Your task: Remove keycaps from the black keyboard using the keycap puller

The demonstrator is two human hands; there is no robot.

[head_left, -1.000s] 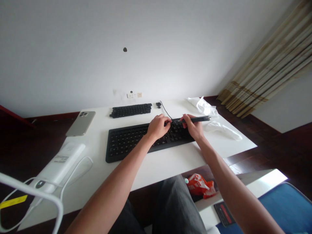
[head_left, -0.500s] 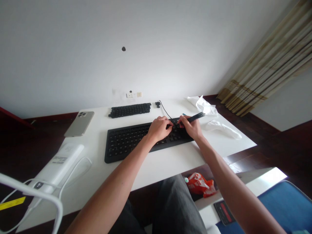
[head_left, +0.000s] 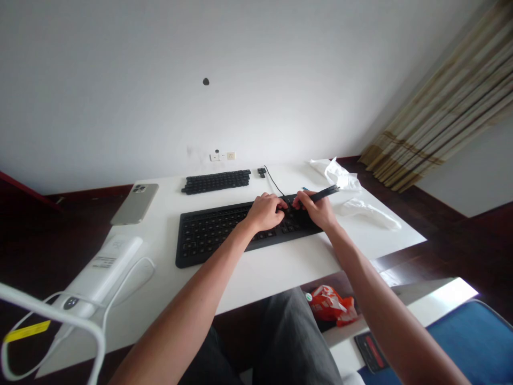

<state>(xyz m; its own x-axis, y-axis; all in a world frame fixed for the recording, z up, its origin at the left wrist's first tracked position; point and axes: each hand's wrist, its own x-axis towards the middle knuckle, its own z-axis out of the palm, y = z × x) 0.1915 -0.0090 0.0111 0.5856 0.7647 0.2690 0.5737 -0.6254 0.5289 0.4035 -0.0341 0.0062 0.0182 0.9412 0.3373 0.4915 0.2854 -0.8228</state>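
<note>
A black keyboard (head_left: 216, 235) lies on the white table; much of its left part shows bare key sockets without keycaps. My left hand (head_left: 264, 212) rests over its right part, fingers bent and thumb near the index finger; anything between them is hidden. Beside it, my right hand (head_left: 318, 209) is closed on a slim black brush-like tool (head_left: 326, 192), held like a pen, its far end pointing up to the right. My right fingertips are down at the keyboard's upper right. Behind the keyboard, black keycaps (head_left: 216, 182) sit in rows, with several more keycaps (head_left: 262, 172) to their right.
A phone (head_left: 135, 204) and a white power strip (head_left: 100, 270) with a looping white cable (head_left: 127, 278) are on the left. Crumpled white wrapping (head_left: 368, 213) lies at the right. Below the table are an orange bag (head_left: 332, 306) and a blue seat (head_left: 468, 342).
The view has shifted slightly, so everything appears a little further right. Both hands stay at the same part of the keyboard, with only slight finger movement.
</note>
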